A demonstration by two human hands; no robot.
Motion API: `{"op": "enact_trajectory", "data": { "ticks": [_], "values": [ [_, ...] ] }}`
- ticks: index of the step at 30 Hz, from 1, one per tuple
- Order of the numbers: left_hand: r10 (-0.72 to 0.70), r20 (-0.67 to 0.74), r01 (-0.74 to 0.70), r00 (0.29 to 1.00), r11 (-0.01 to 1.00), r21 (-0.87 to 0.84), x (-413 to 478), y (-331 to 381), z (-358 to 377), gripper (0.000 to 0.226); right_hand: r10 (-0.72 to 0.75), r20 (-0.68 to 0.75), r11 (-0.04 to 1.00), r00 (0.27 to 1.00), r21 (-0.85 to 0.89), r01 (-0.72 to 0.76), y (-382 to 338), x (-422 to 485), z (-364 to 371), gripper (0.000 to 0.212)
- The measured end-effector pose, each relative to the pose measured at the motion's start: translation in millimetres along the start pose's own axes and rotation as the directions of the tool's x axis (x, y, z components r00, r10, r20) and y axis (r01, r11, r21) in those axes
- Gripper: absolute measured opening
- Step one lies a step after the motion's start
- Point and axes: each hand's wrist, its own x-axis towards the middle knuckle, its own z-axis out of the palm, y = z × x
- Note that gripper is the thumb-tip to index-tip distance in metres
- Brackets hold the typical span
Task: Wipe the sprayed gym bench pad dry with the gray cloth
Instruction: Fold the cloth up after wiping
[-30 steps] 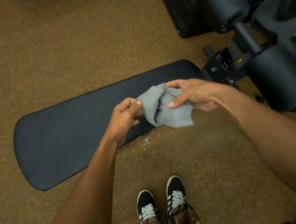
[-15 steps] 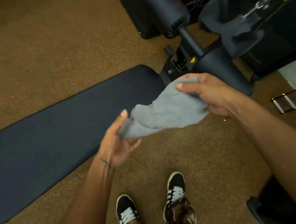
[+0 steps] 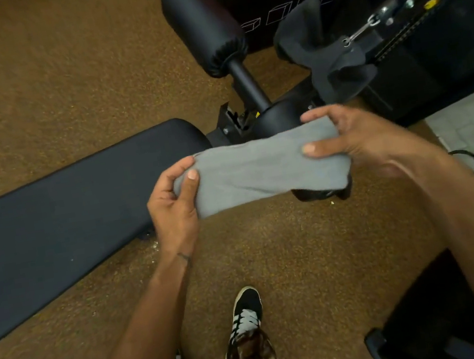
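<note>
left hand (image 3: 172,208), right hand (image 3: 360,141): each pinches an end of gray cloth (image 3: 259,172), earlier bunched, now stretched flat; bench pad (image 3: 65,222) apparently unwiped.

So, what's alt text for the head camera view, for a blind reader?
Two hands hold a gray cloth stretched between them, the left hand pinching one end, the right hand the other. A long black bench pad stretches away to the left over brown floor.
</note>
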Motion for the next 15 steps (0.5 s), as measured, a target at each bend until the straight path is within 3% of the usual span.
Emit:
{"op": "enact_trajectory", "data": {
  "ticks": [9, 13, 15],
  "values": [
    [0.048, -0.083, -0.042, 0.995, 0.996, 0.08, -25, -14, 93, 0.029, -0.101, -0.219, 0.994, 0.971, 0.011, 0.106, 7, 21, -70, 0.05],
    [0.115, -0.092, -0.103, 0.989, 0.987, 0.124, -30, -9, 108, 0.031, -0.243, -0.266, 0.968, 0.933, -0.134, 0.214, 10, 30, -85, 0.035],
    [0.075, -0.029, -0.068, 0.997, 0.98, 0.186, -28, -15, 109, 0.038, -0.289, -0.277, 0.94, 0.916, -0.263, 0.217, 15, 36, -92, 0.036]
  ]
}}
